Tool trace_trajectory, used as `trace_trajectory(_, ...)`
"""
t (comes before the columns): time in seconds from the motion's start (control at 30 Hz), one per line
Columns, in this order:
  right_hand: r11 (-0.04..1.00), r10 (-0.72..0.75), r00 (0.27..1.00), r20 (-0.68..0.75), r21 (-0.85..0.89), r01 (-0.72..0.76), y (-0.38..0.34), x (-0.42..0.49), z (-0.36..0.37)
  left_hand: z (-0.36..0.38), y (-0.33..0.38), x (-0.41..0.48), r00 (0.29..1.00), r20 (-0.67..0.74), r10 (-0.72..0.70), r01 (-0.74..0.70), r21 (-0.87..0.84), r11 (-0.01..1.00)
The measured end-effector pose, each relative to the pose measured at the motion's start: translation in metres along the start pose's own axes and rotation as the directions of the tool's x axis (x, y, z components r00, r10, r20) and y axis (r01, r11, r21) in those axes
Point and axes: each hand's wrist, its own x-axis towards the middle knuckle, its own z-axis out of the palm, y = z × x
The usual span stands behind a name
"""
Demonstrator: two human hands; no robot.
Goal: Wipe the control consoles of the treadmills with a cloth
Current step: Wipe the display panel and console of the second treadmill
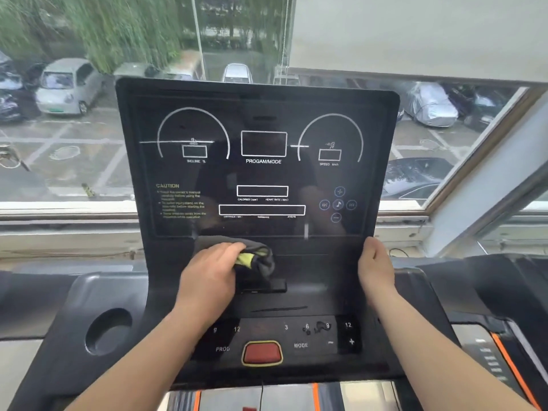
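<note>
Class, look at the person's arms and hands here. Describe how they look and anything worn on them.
Both forearms are bare as far as the picture shows: no sleeves in view. The left hand and right hand wear no gloves. No watch, bracelet or ring shows on either wrist or the visible fingers.

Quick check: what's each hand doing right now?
Left hand: grips the cloth, pressing it against the console.
Right hand: grips the right edge of the console.
</note>
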Motion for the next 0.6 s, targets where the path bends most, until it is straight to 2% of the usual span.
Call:
trace_trajectory(0.17,0.996,0.064,0.998,0.024,0.062,-0.066,-0.010,-0.004,-0.003,0.005,0.028,0.004,0.996,-0.013,-0.090,0.090,-0.005,0.996)
trace_trajectory(0.27,0.993,0.086,0.996,0.023,0.082,-0.087,-0.011,-0.001,-0.004,0.019,0.056,0.015,0.999,-0.019,0.026,-0.026,-0.011,1.000)
trace_trajectory(0.43,0.989,0.107,0.994,-0.014,0.099,-0.106,-0.006,0.004,-0.003,0.030,0.087,0.031,0.982,0.074,0.171,-0.171,-0.010,0.985)
trace_trajectory(0.53,0.977,0.149,0.985,-0.086,0.167,-0.134,-0.016,-0.007,0.003,0.021,0.069,0.023,0.967,0.080,0.243,-0.237,-0.075,0.969)
trace_trajectory(0.6,0.977,0.167,0.959,-0.229,0.170,-0.130,-0.027,-0.015,0.008,0.014,0.047,0.018,0.974,0.060,0.217,-0.212,-0.089,0.973)
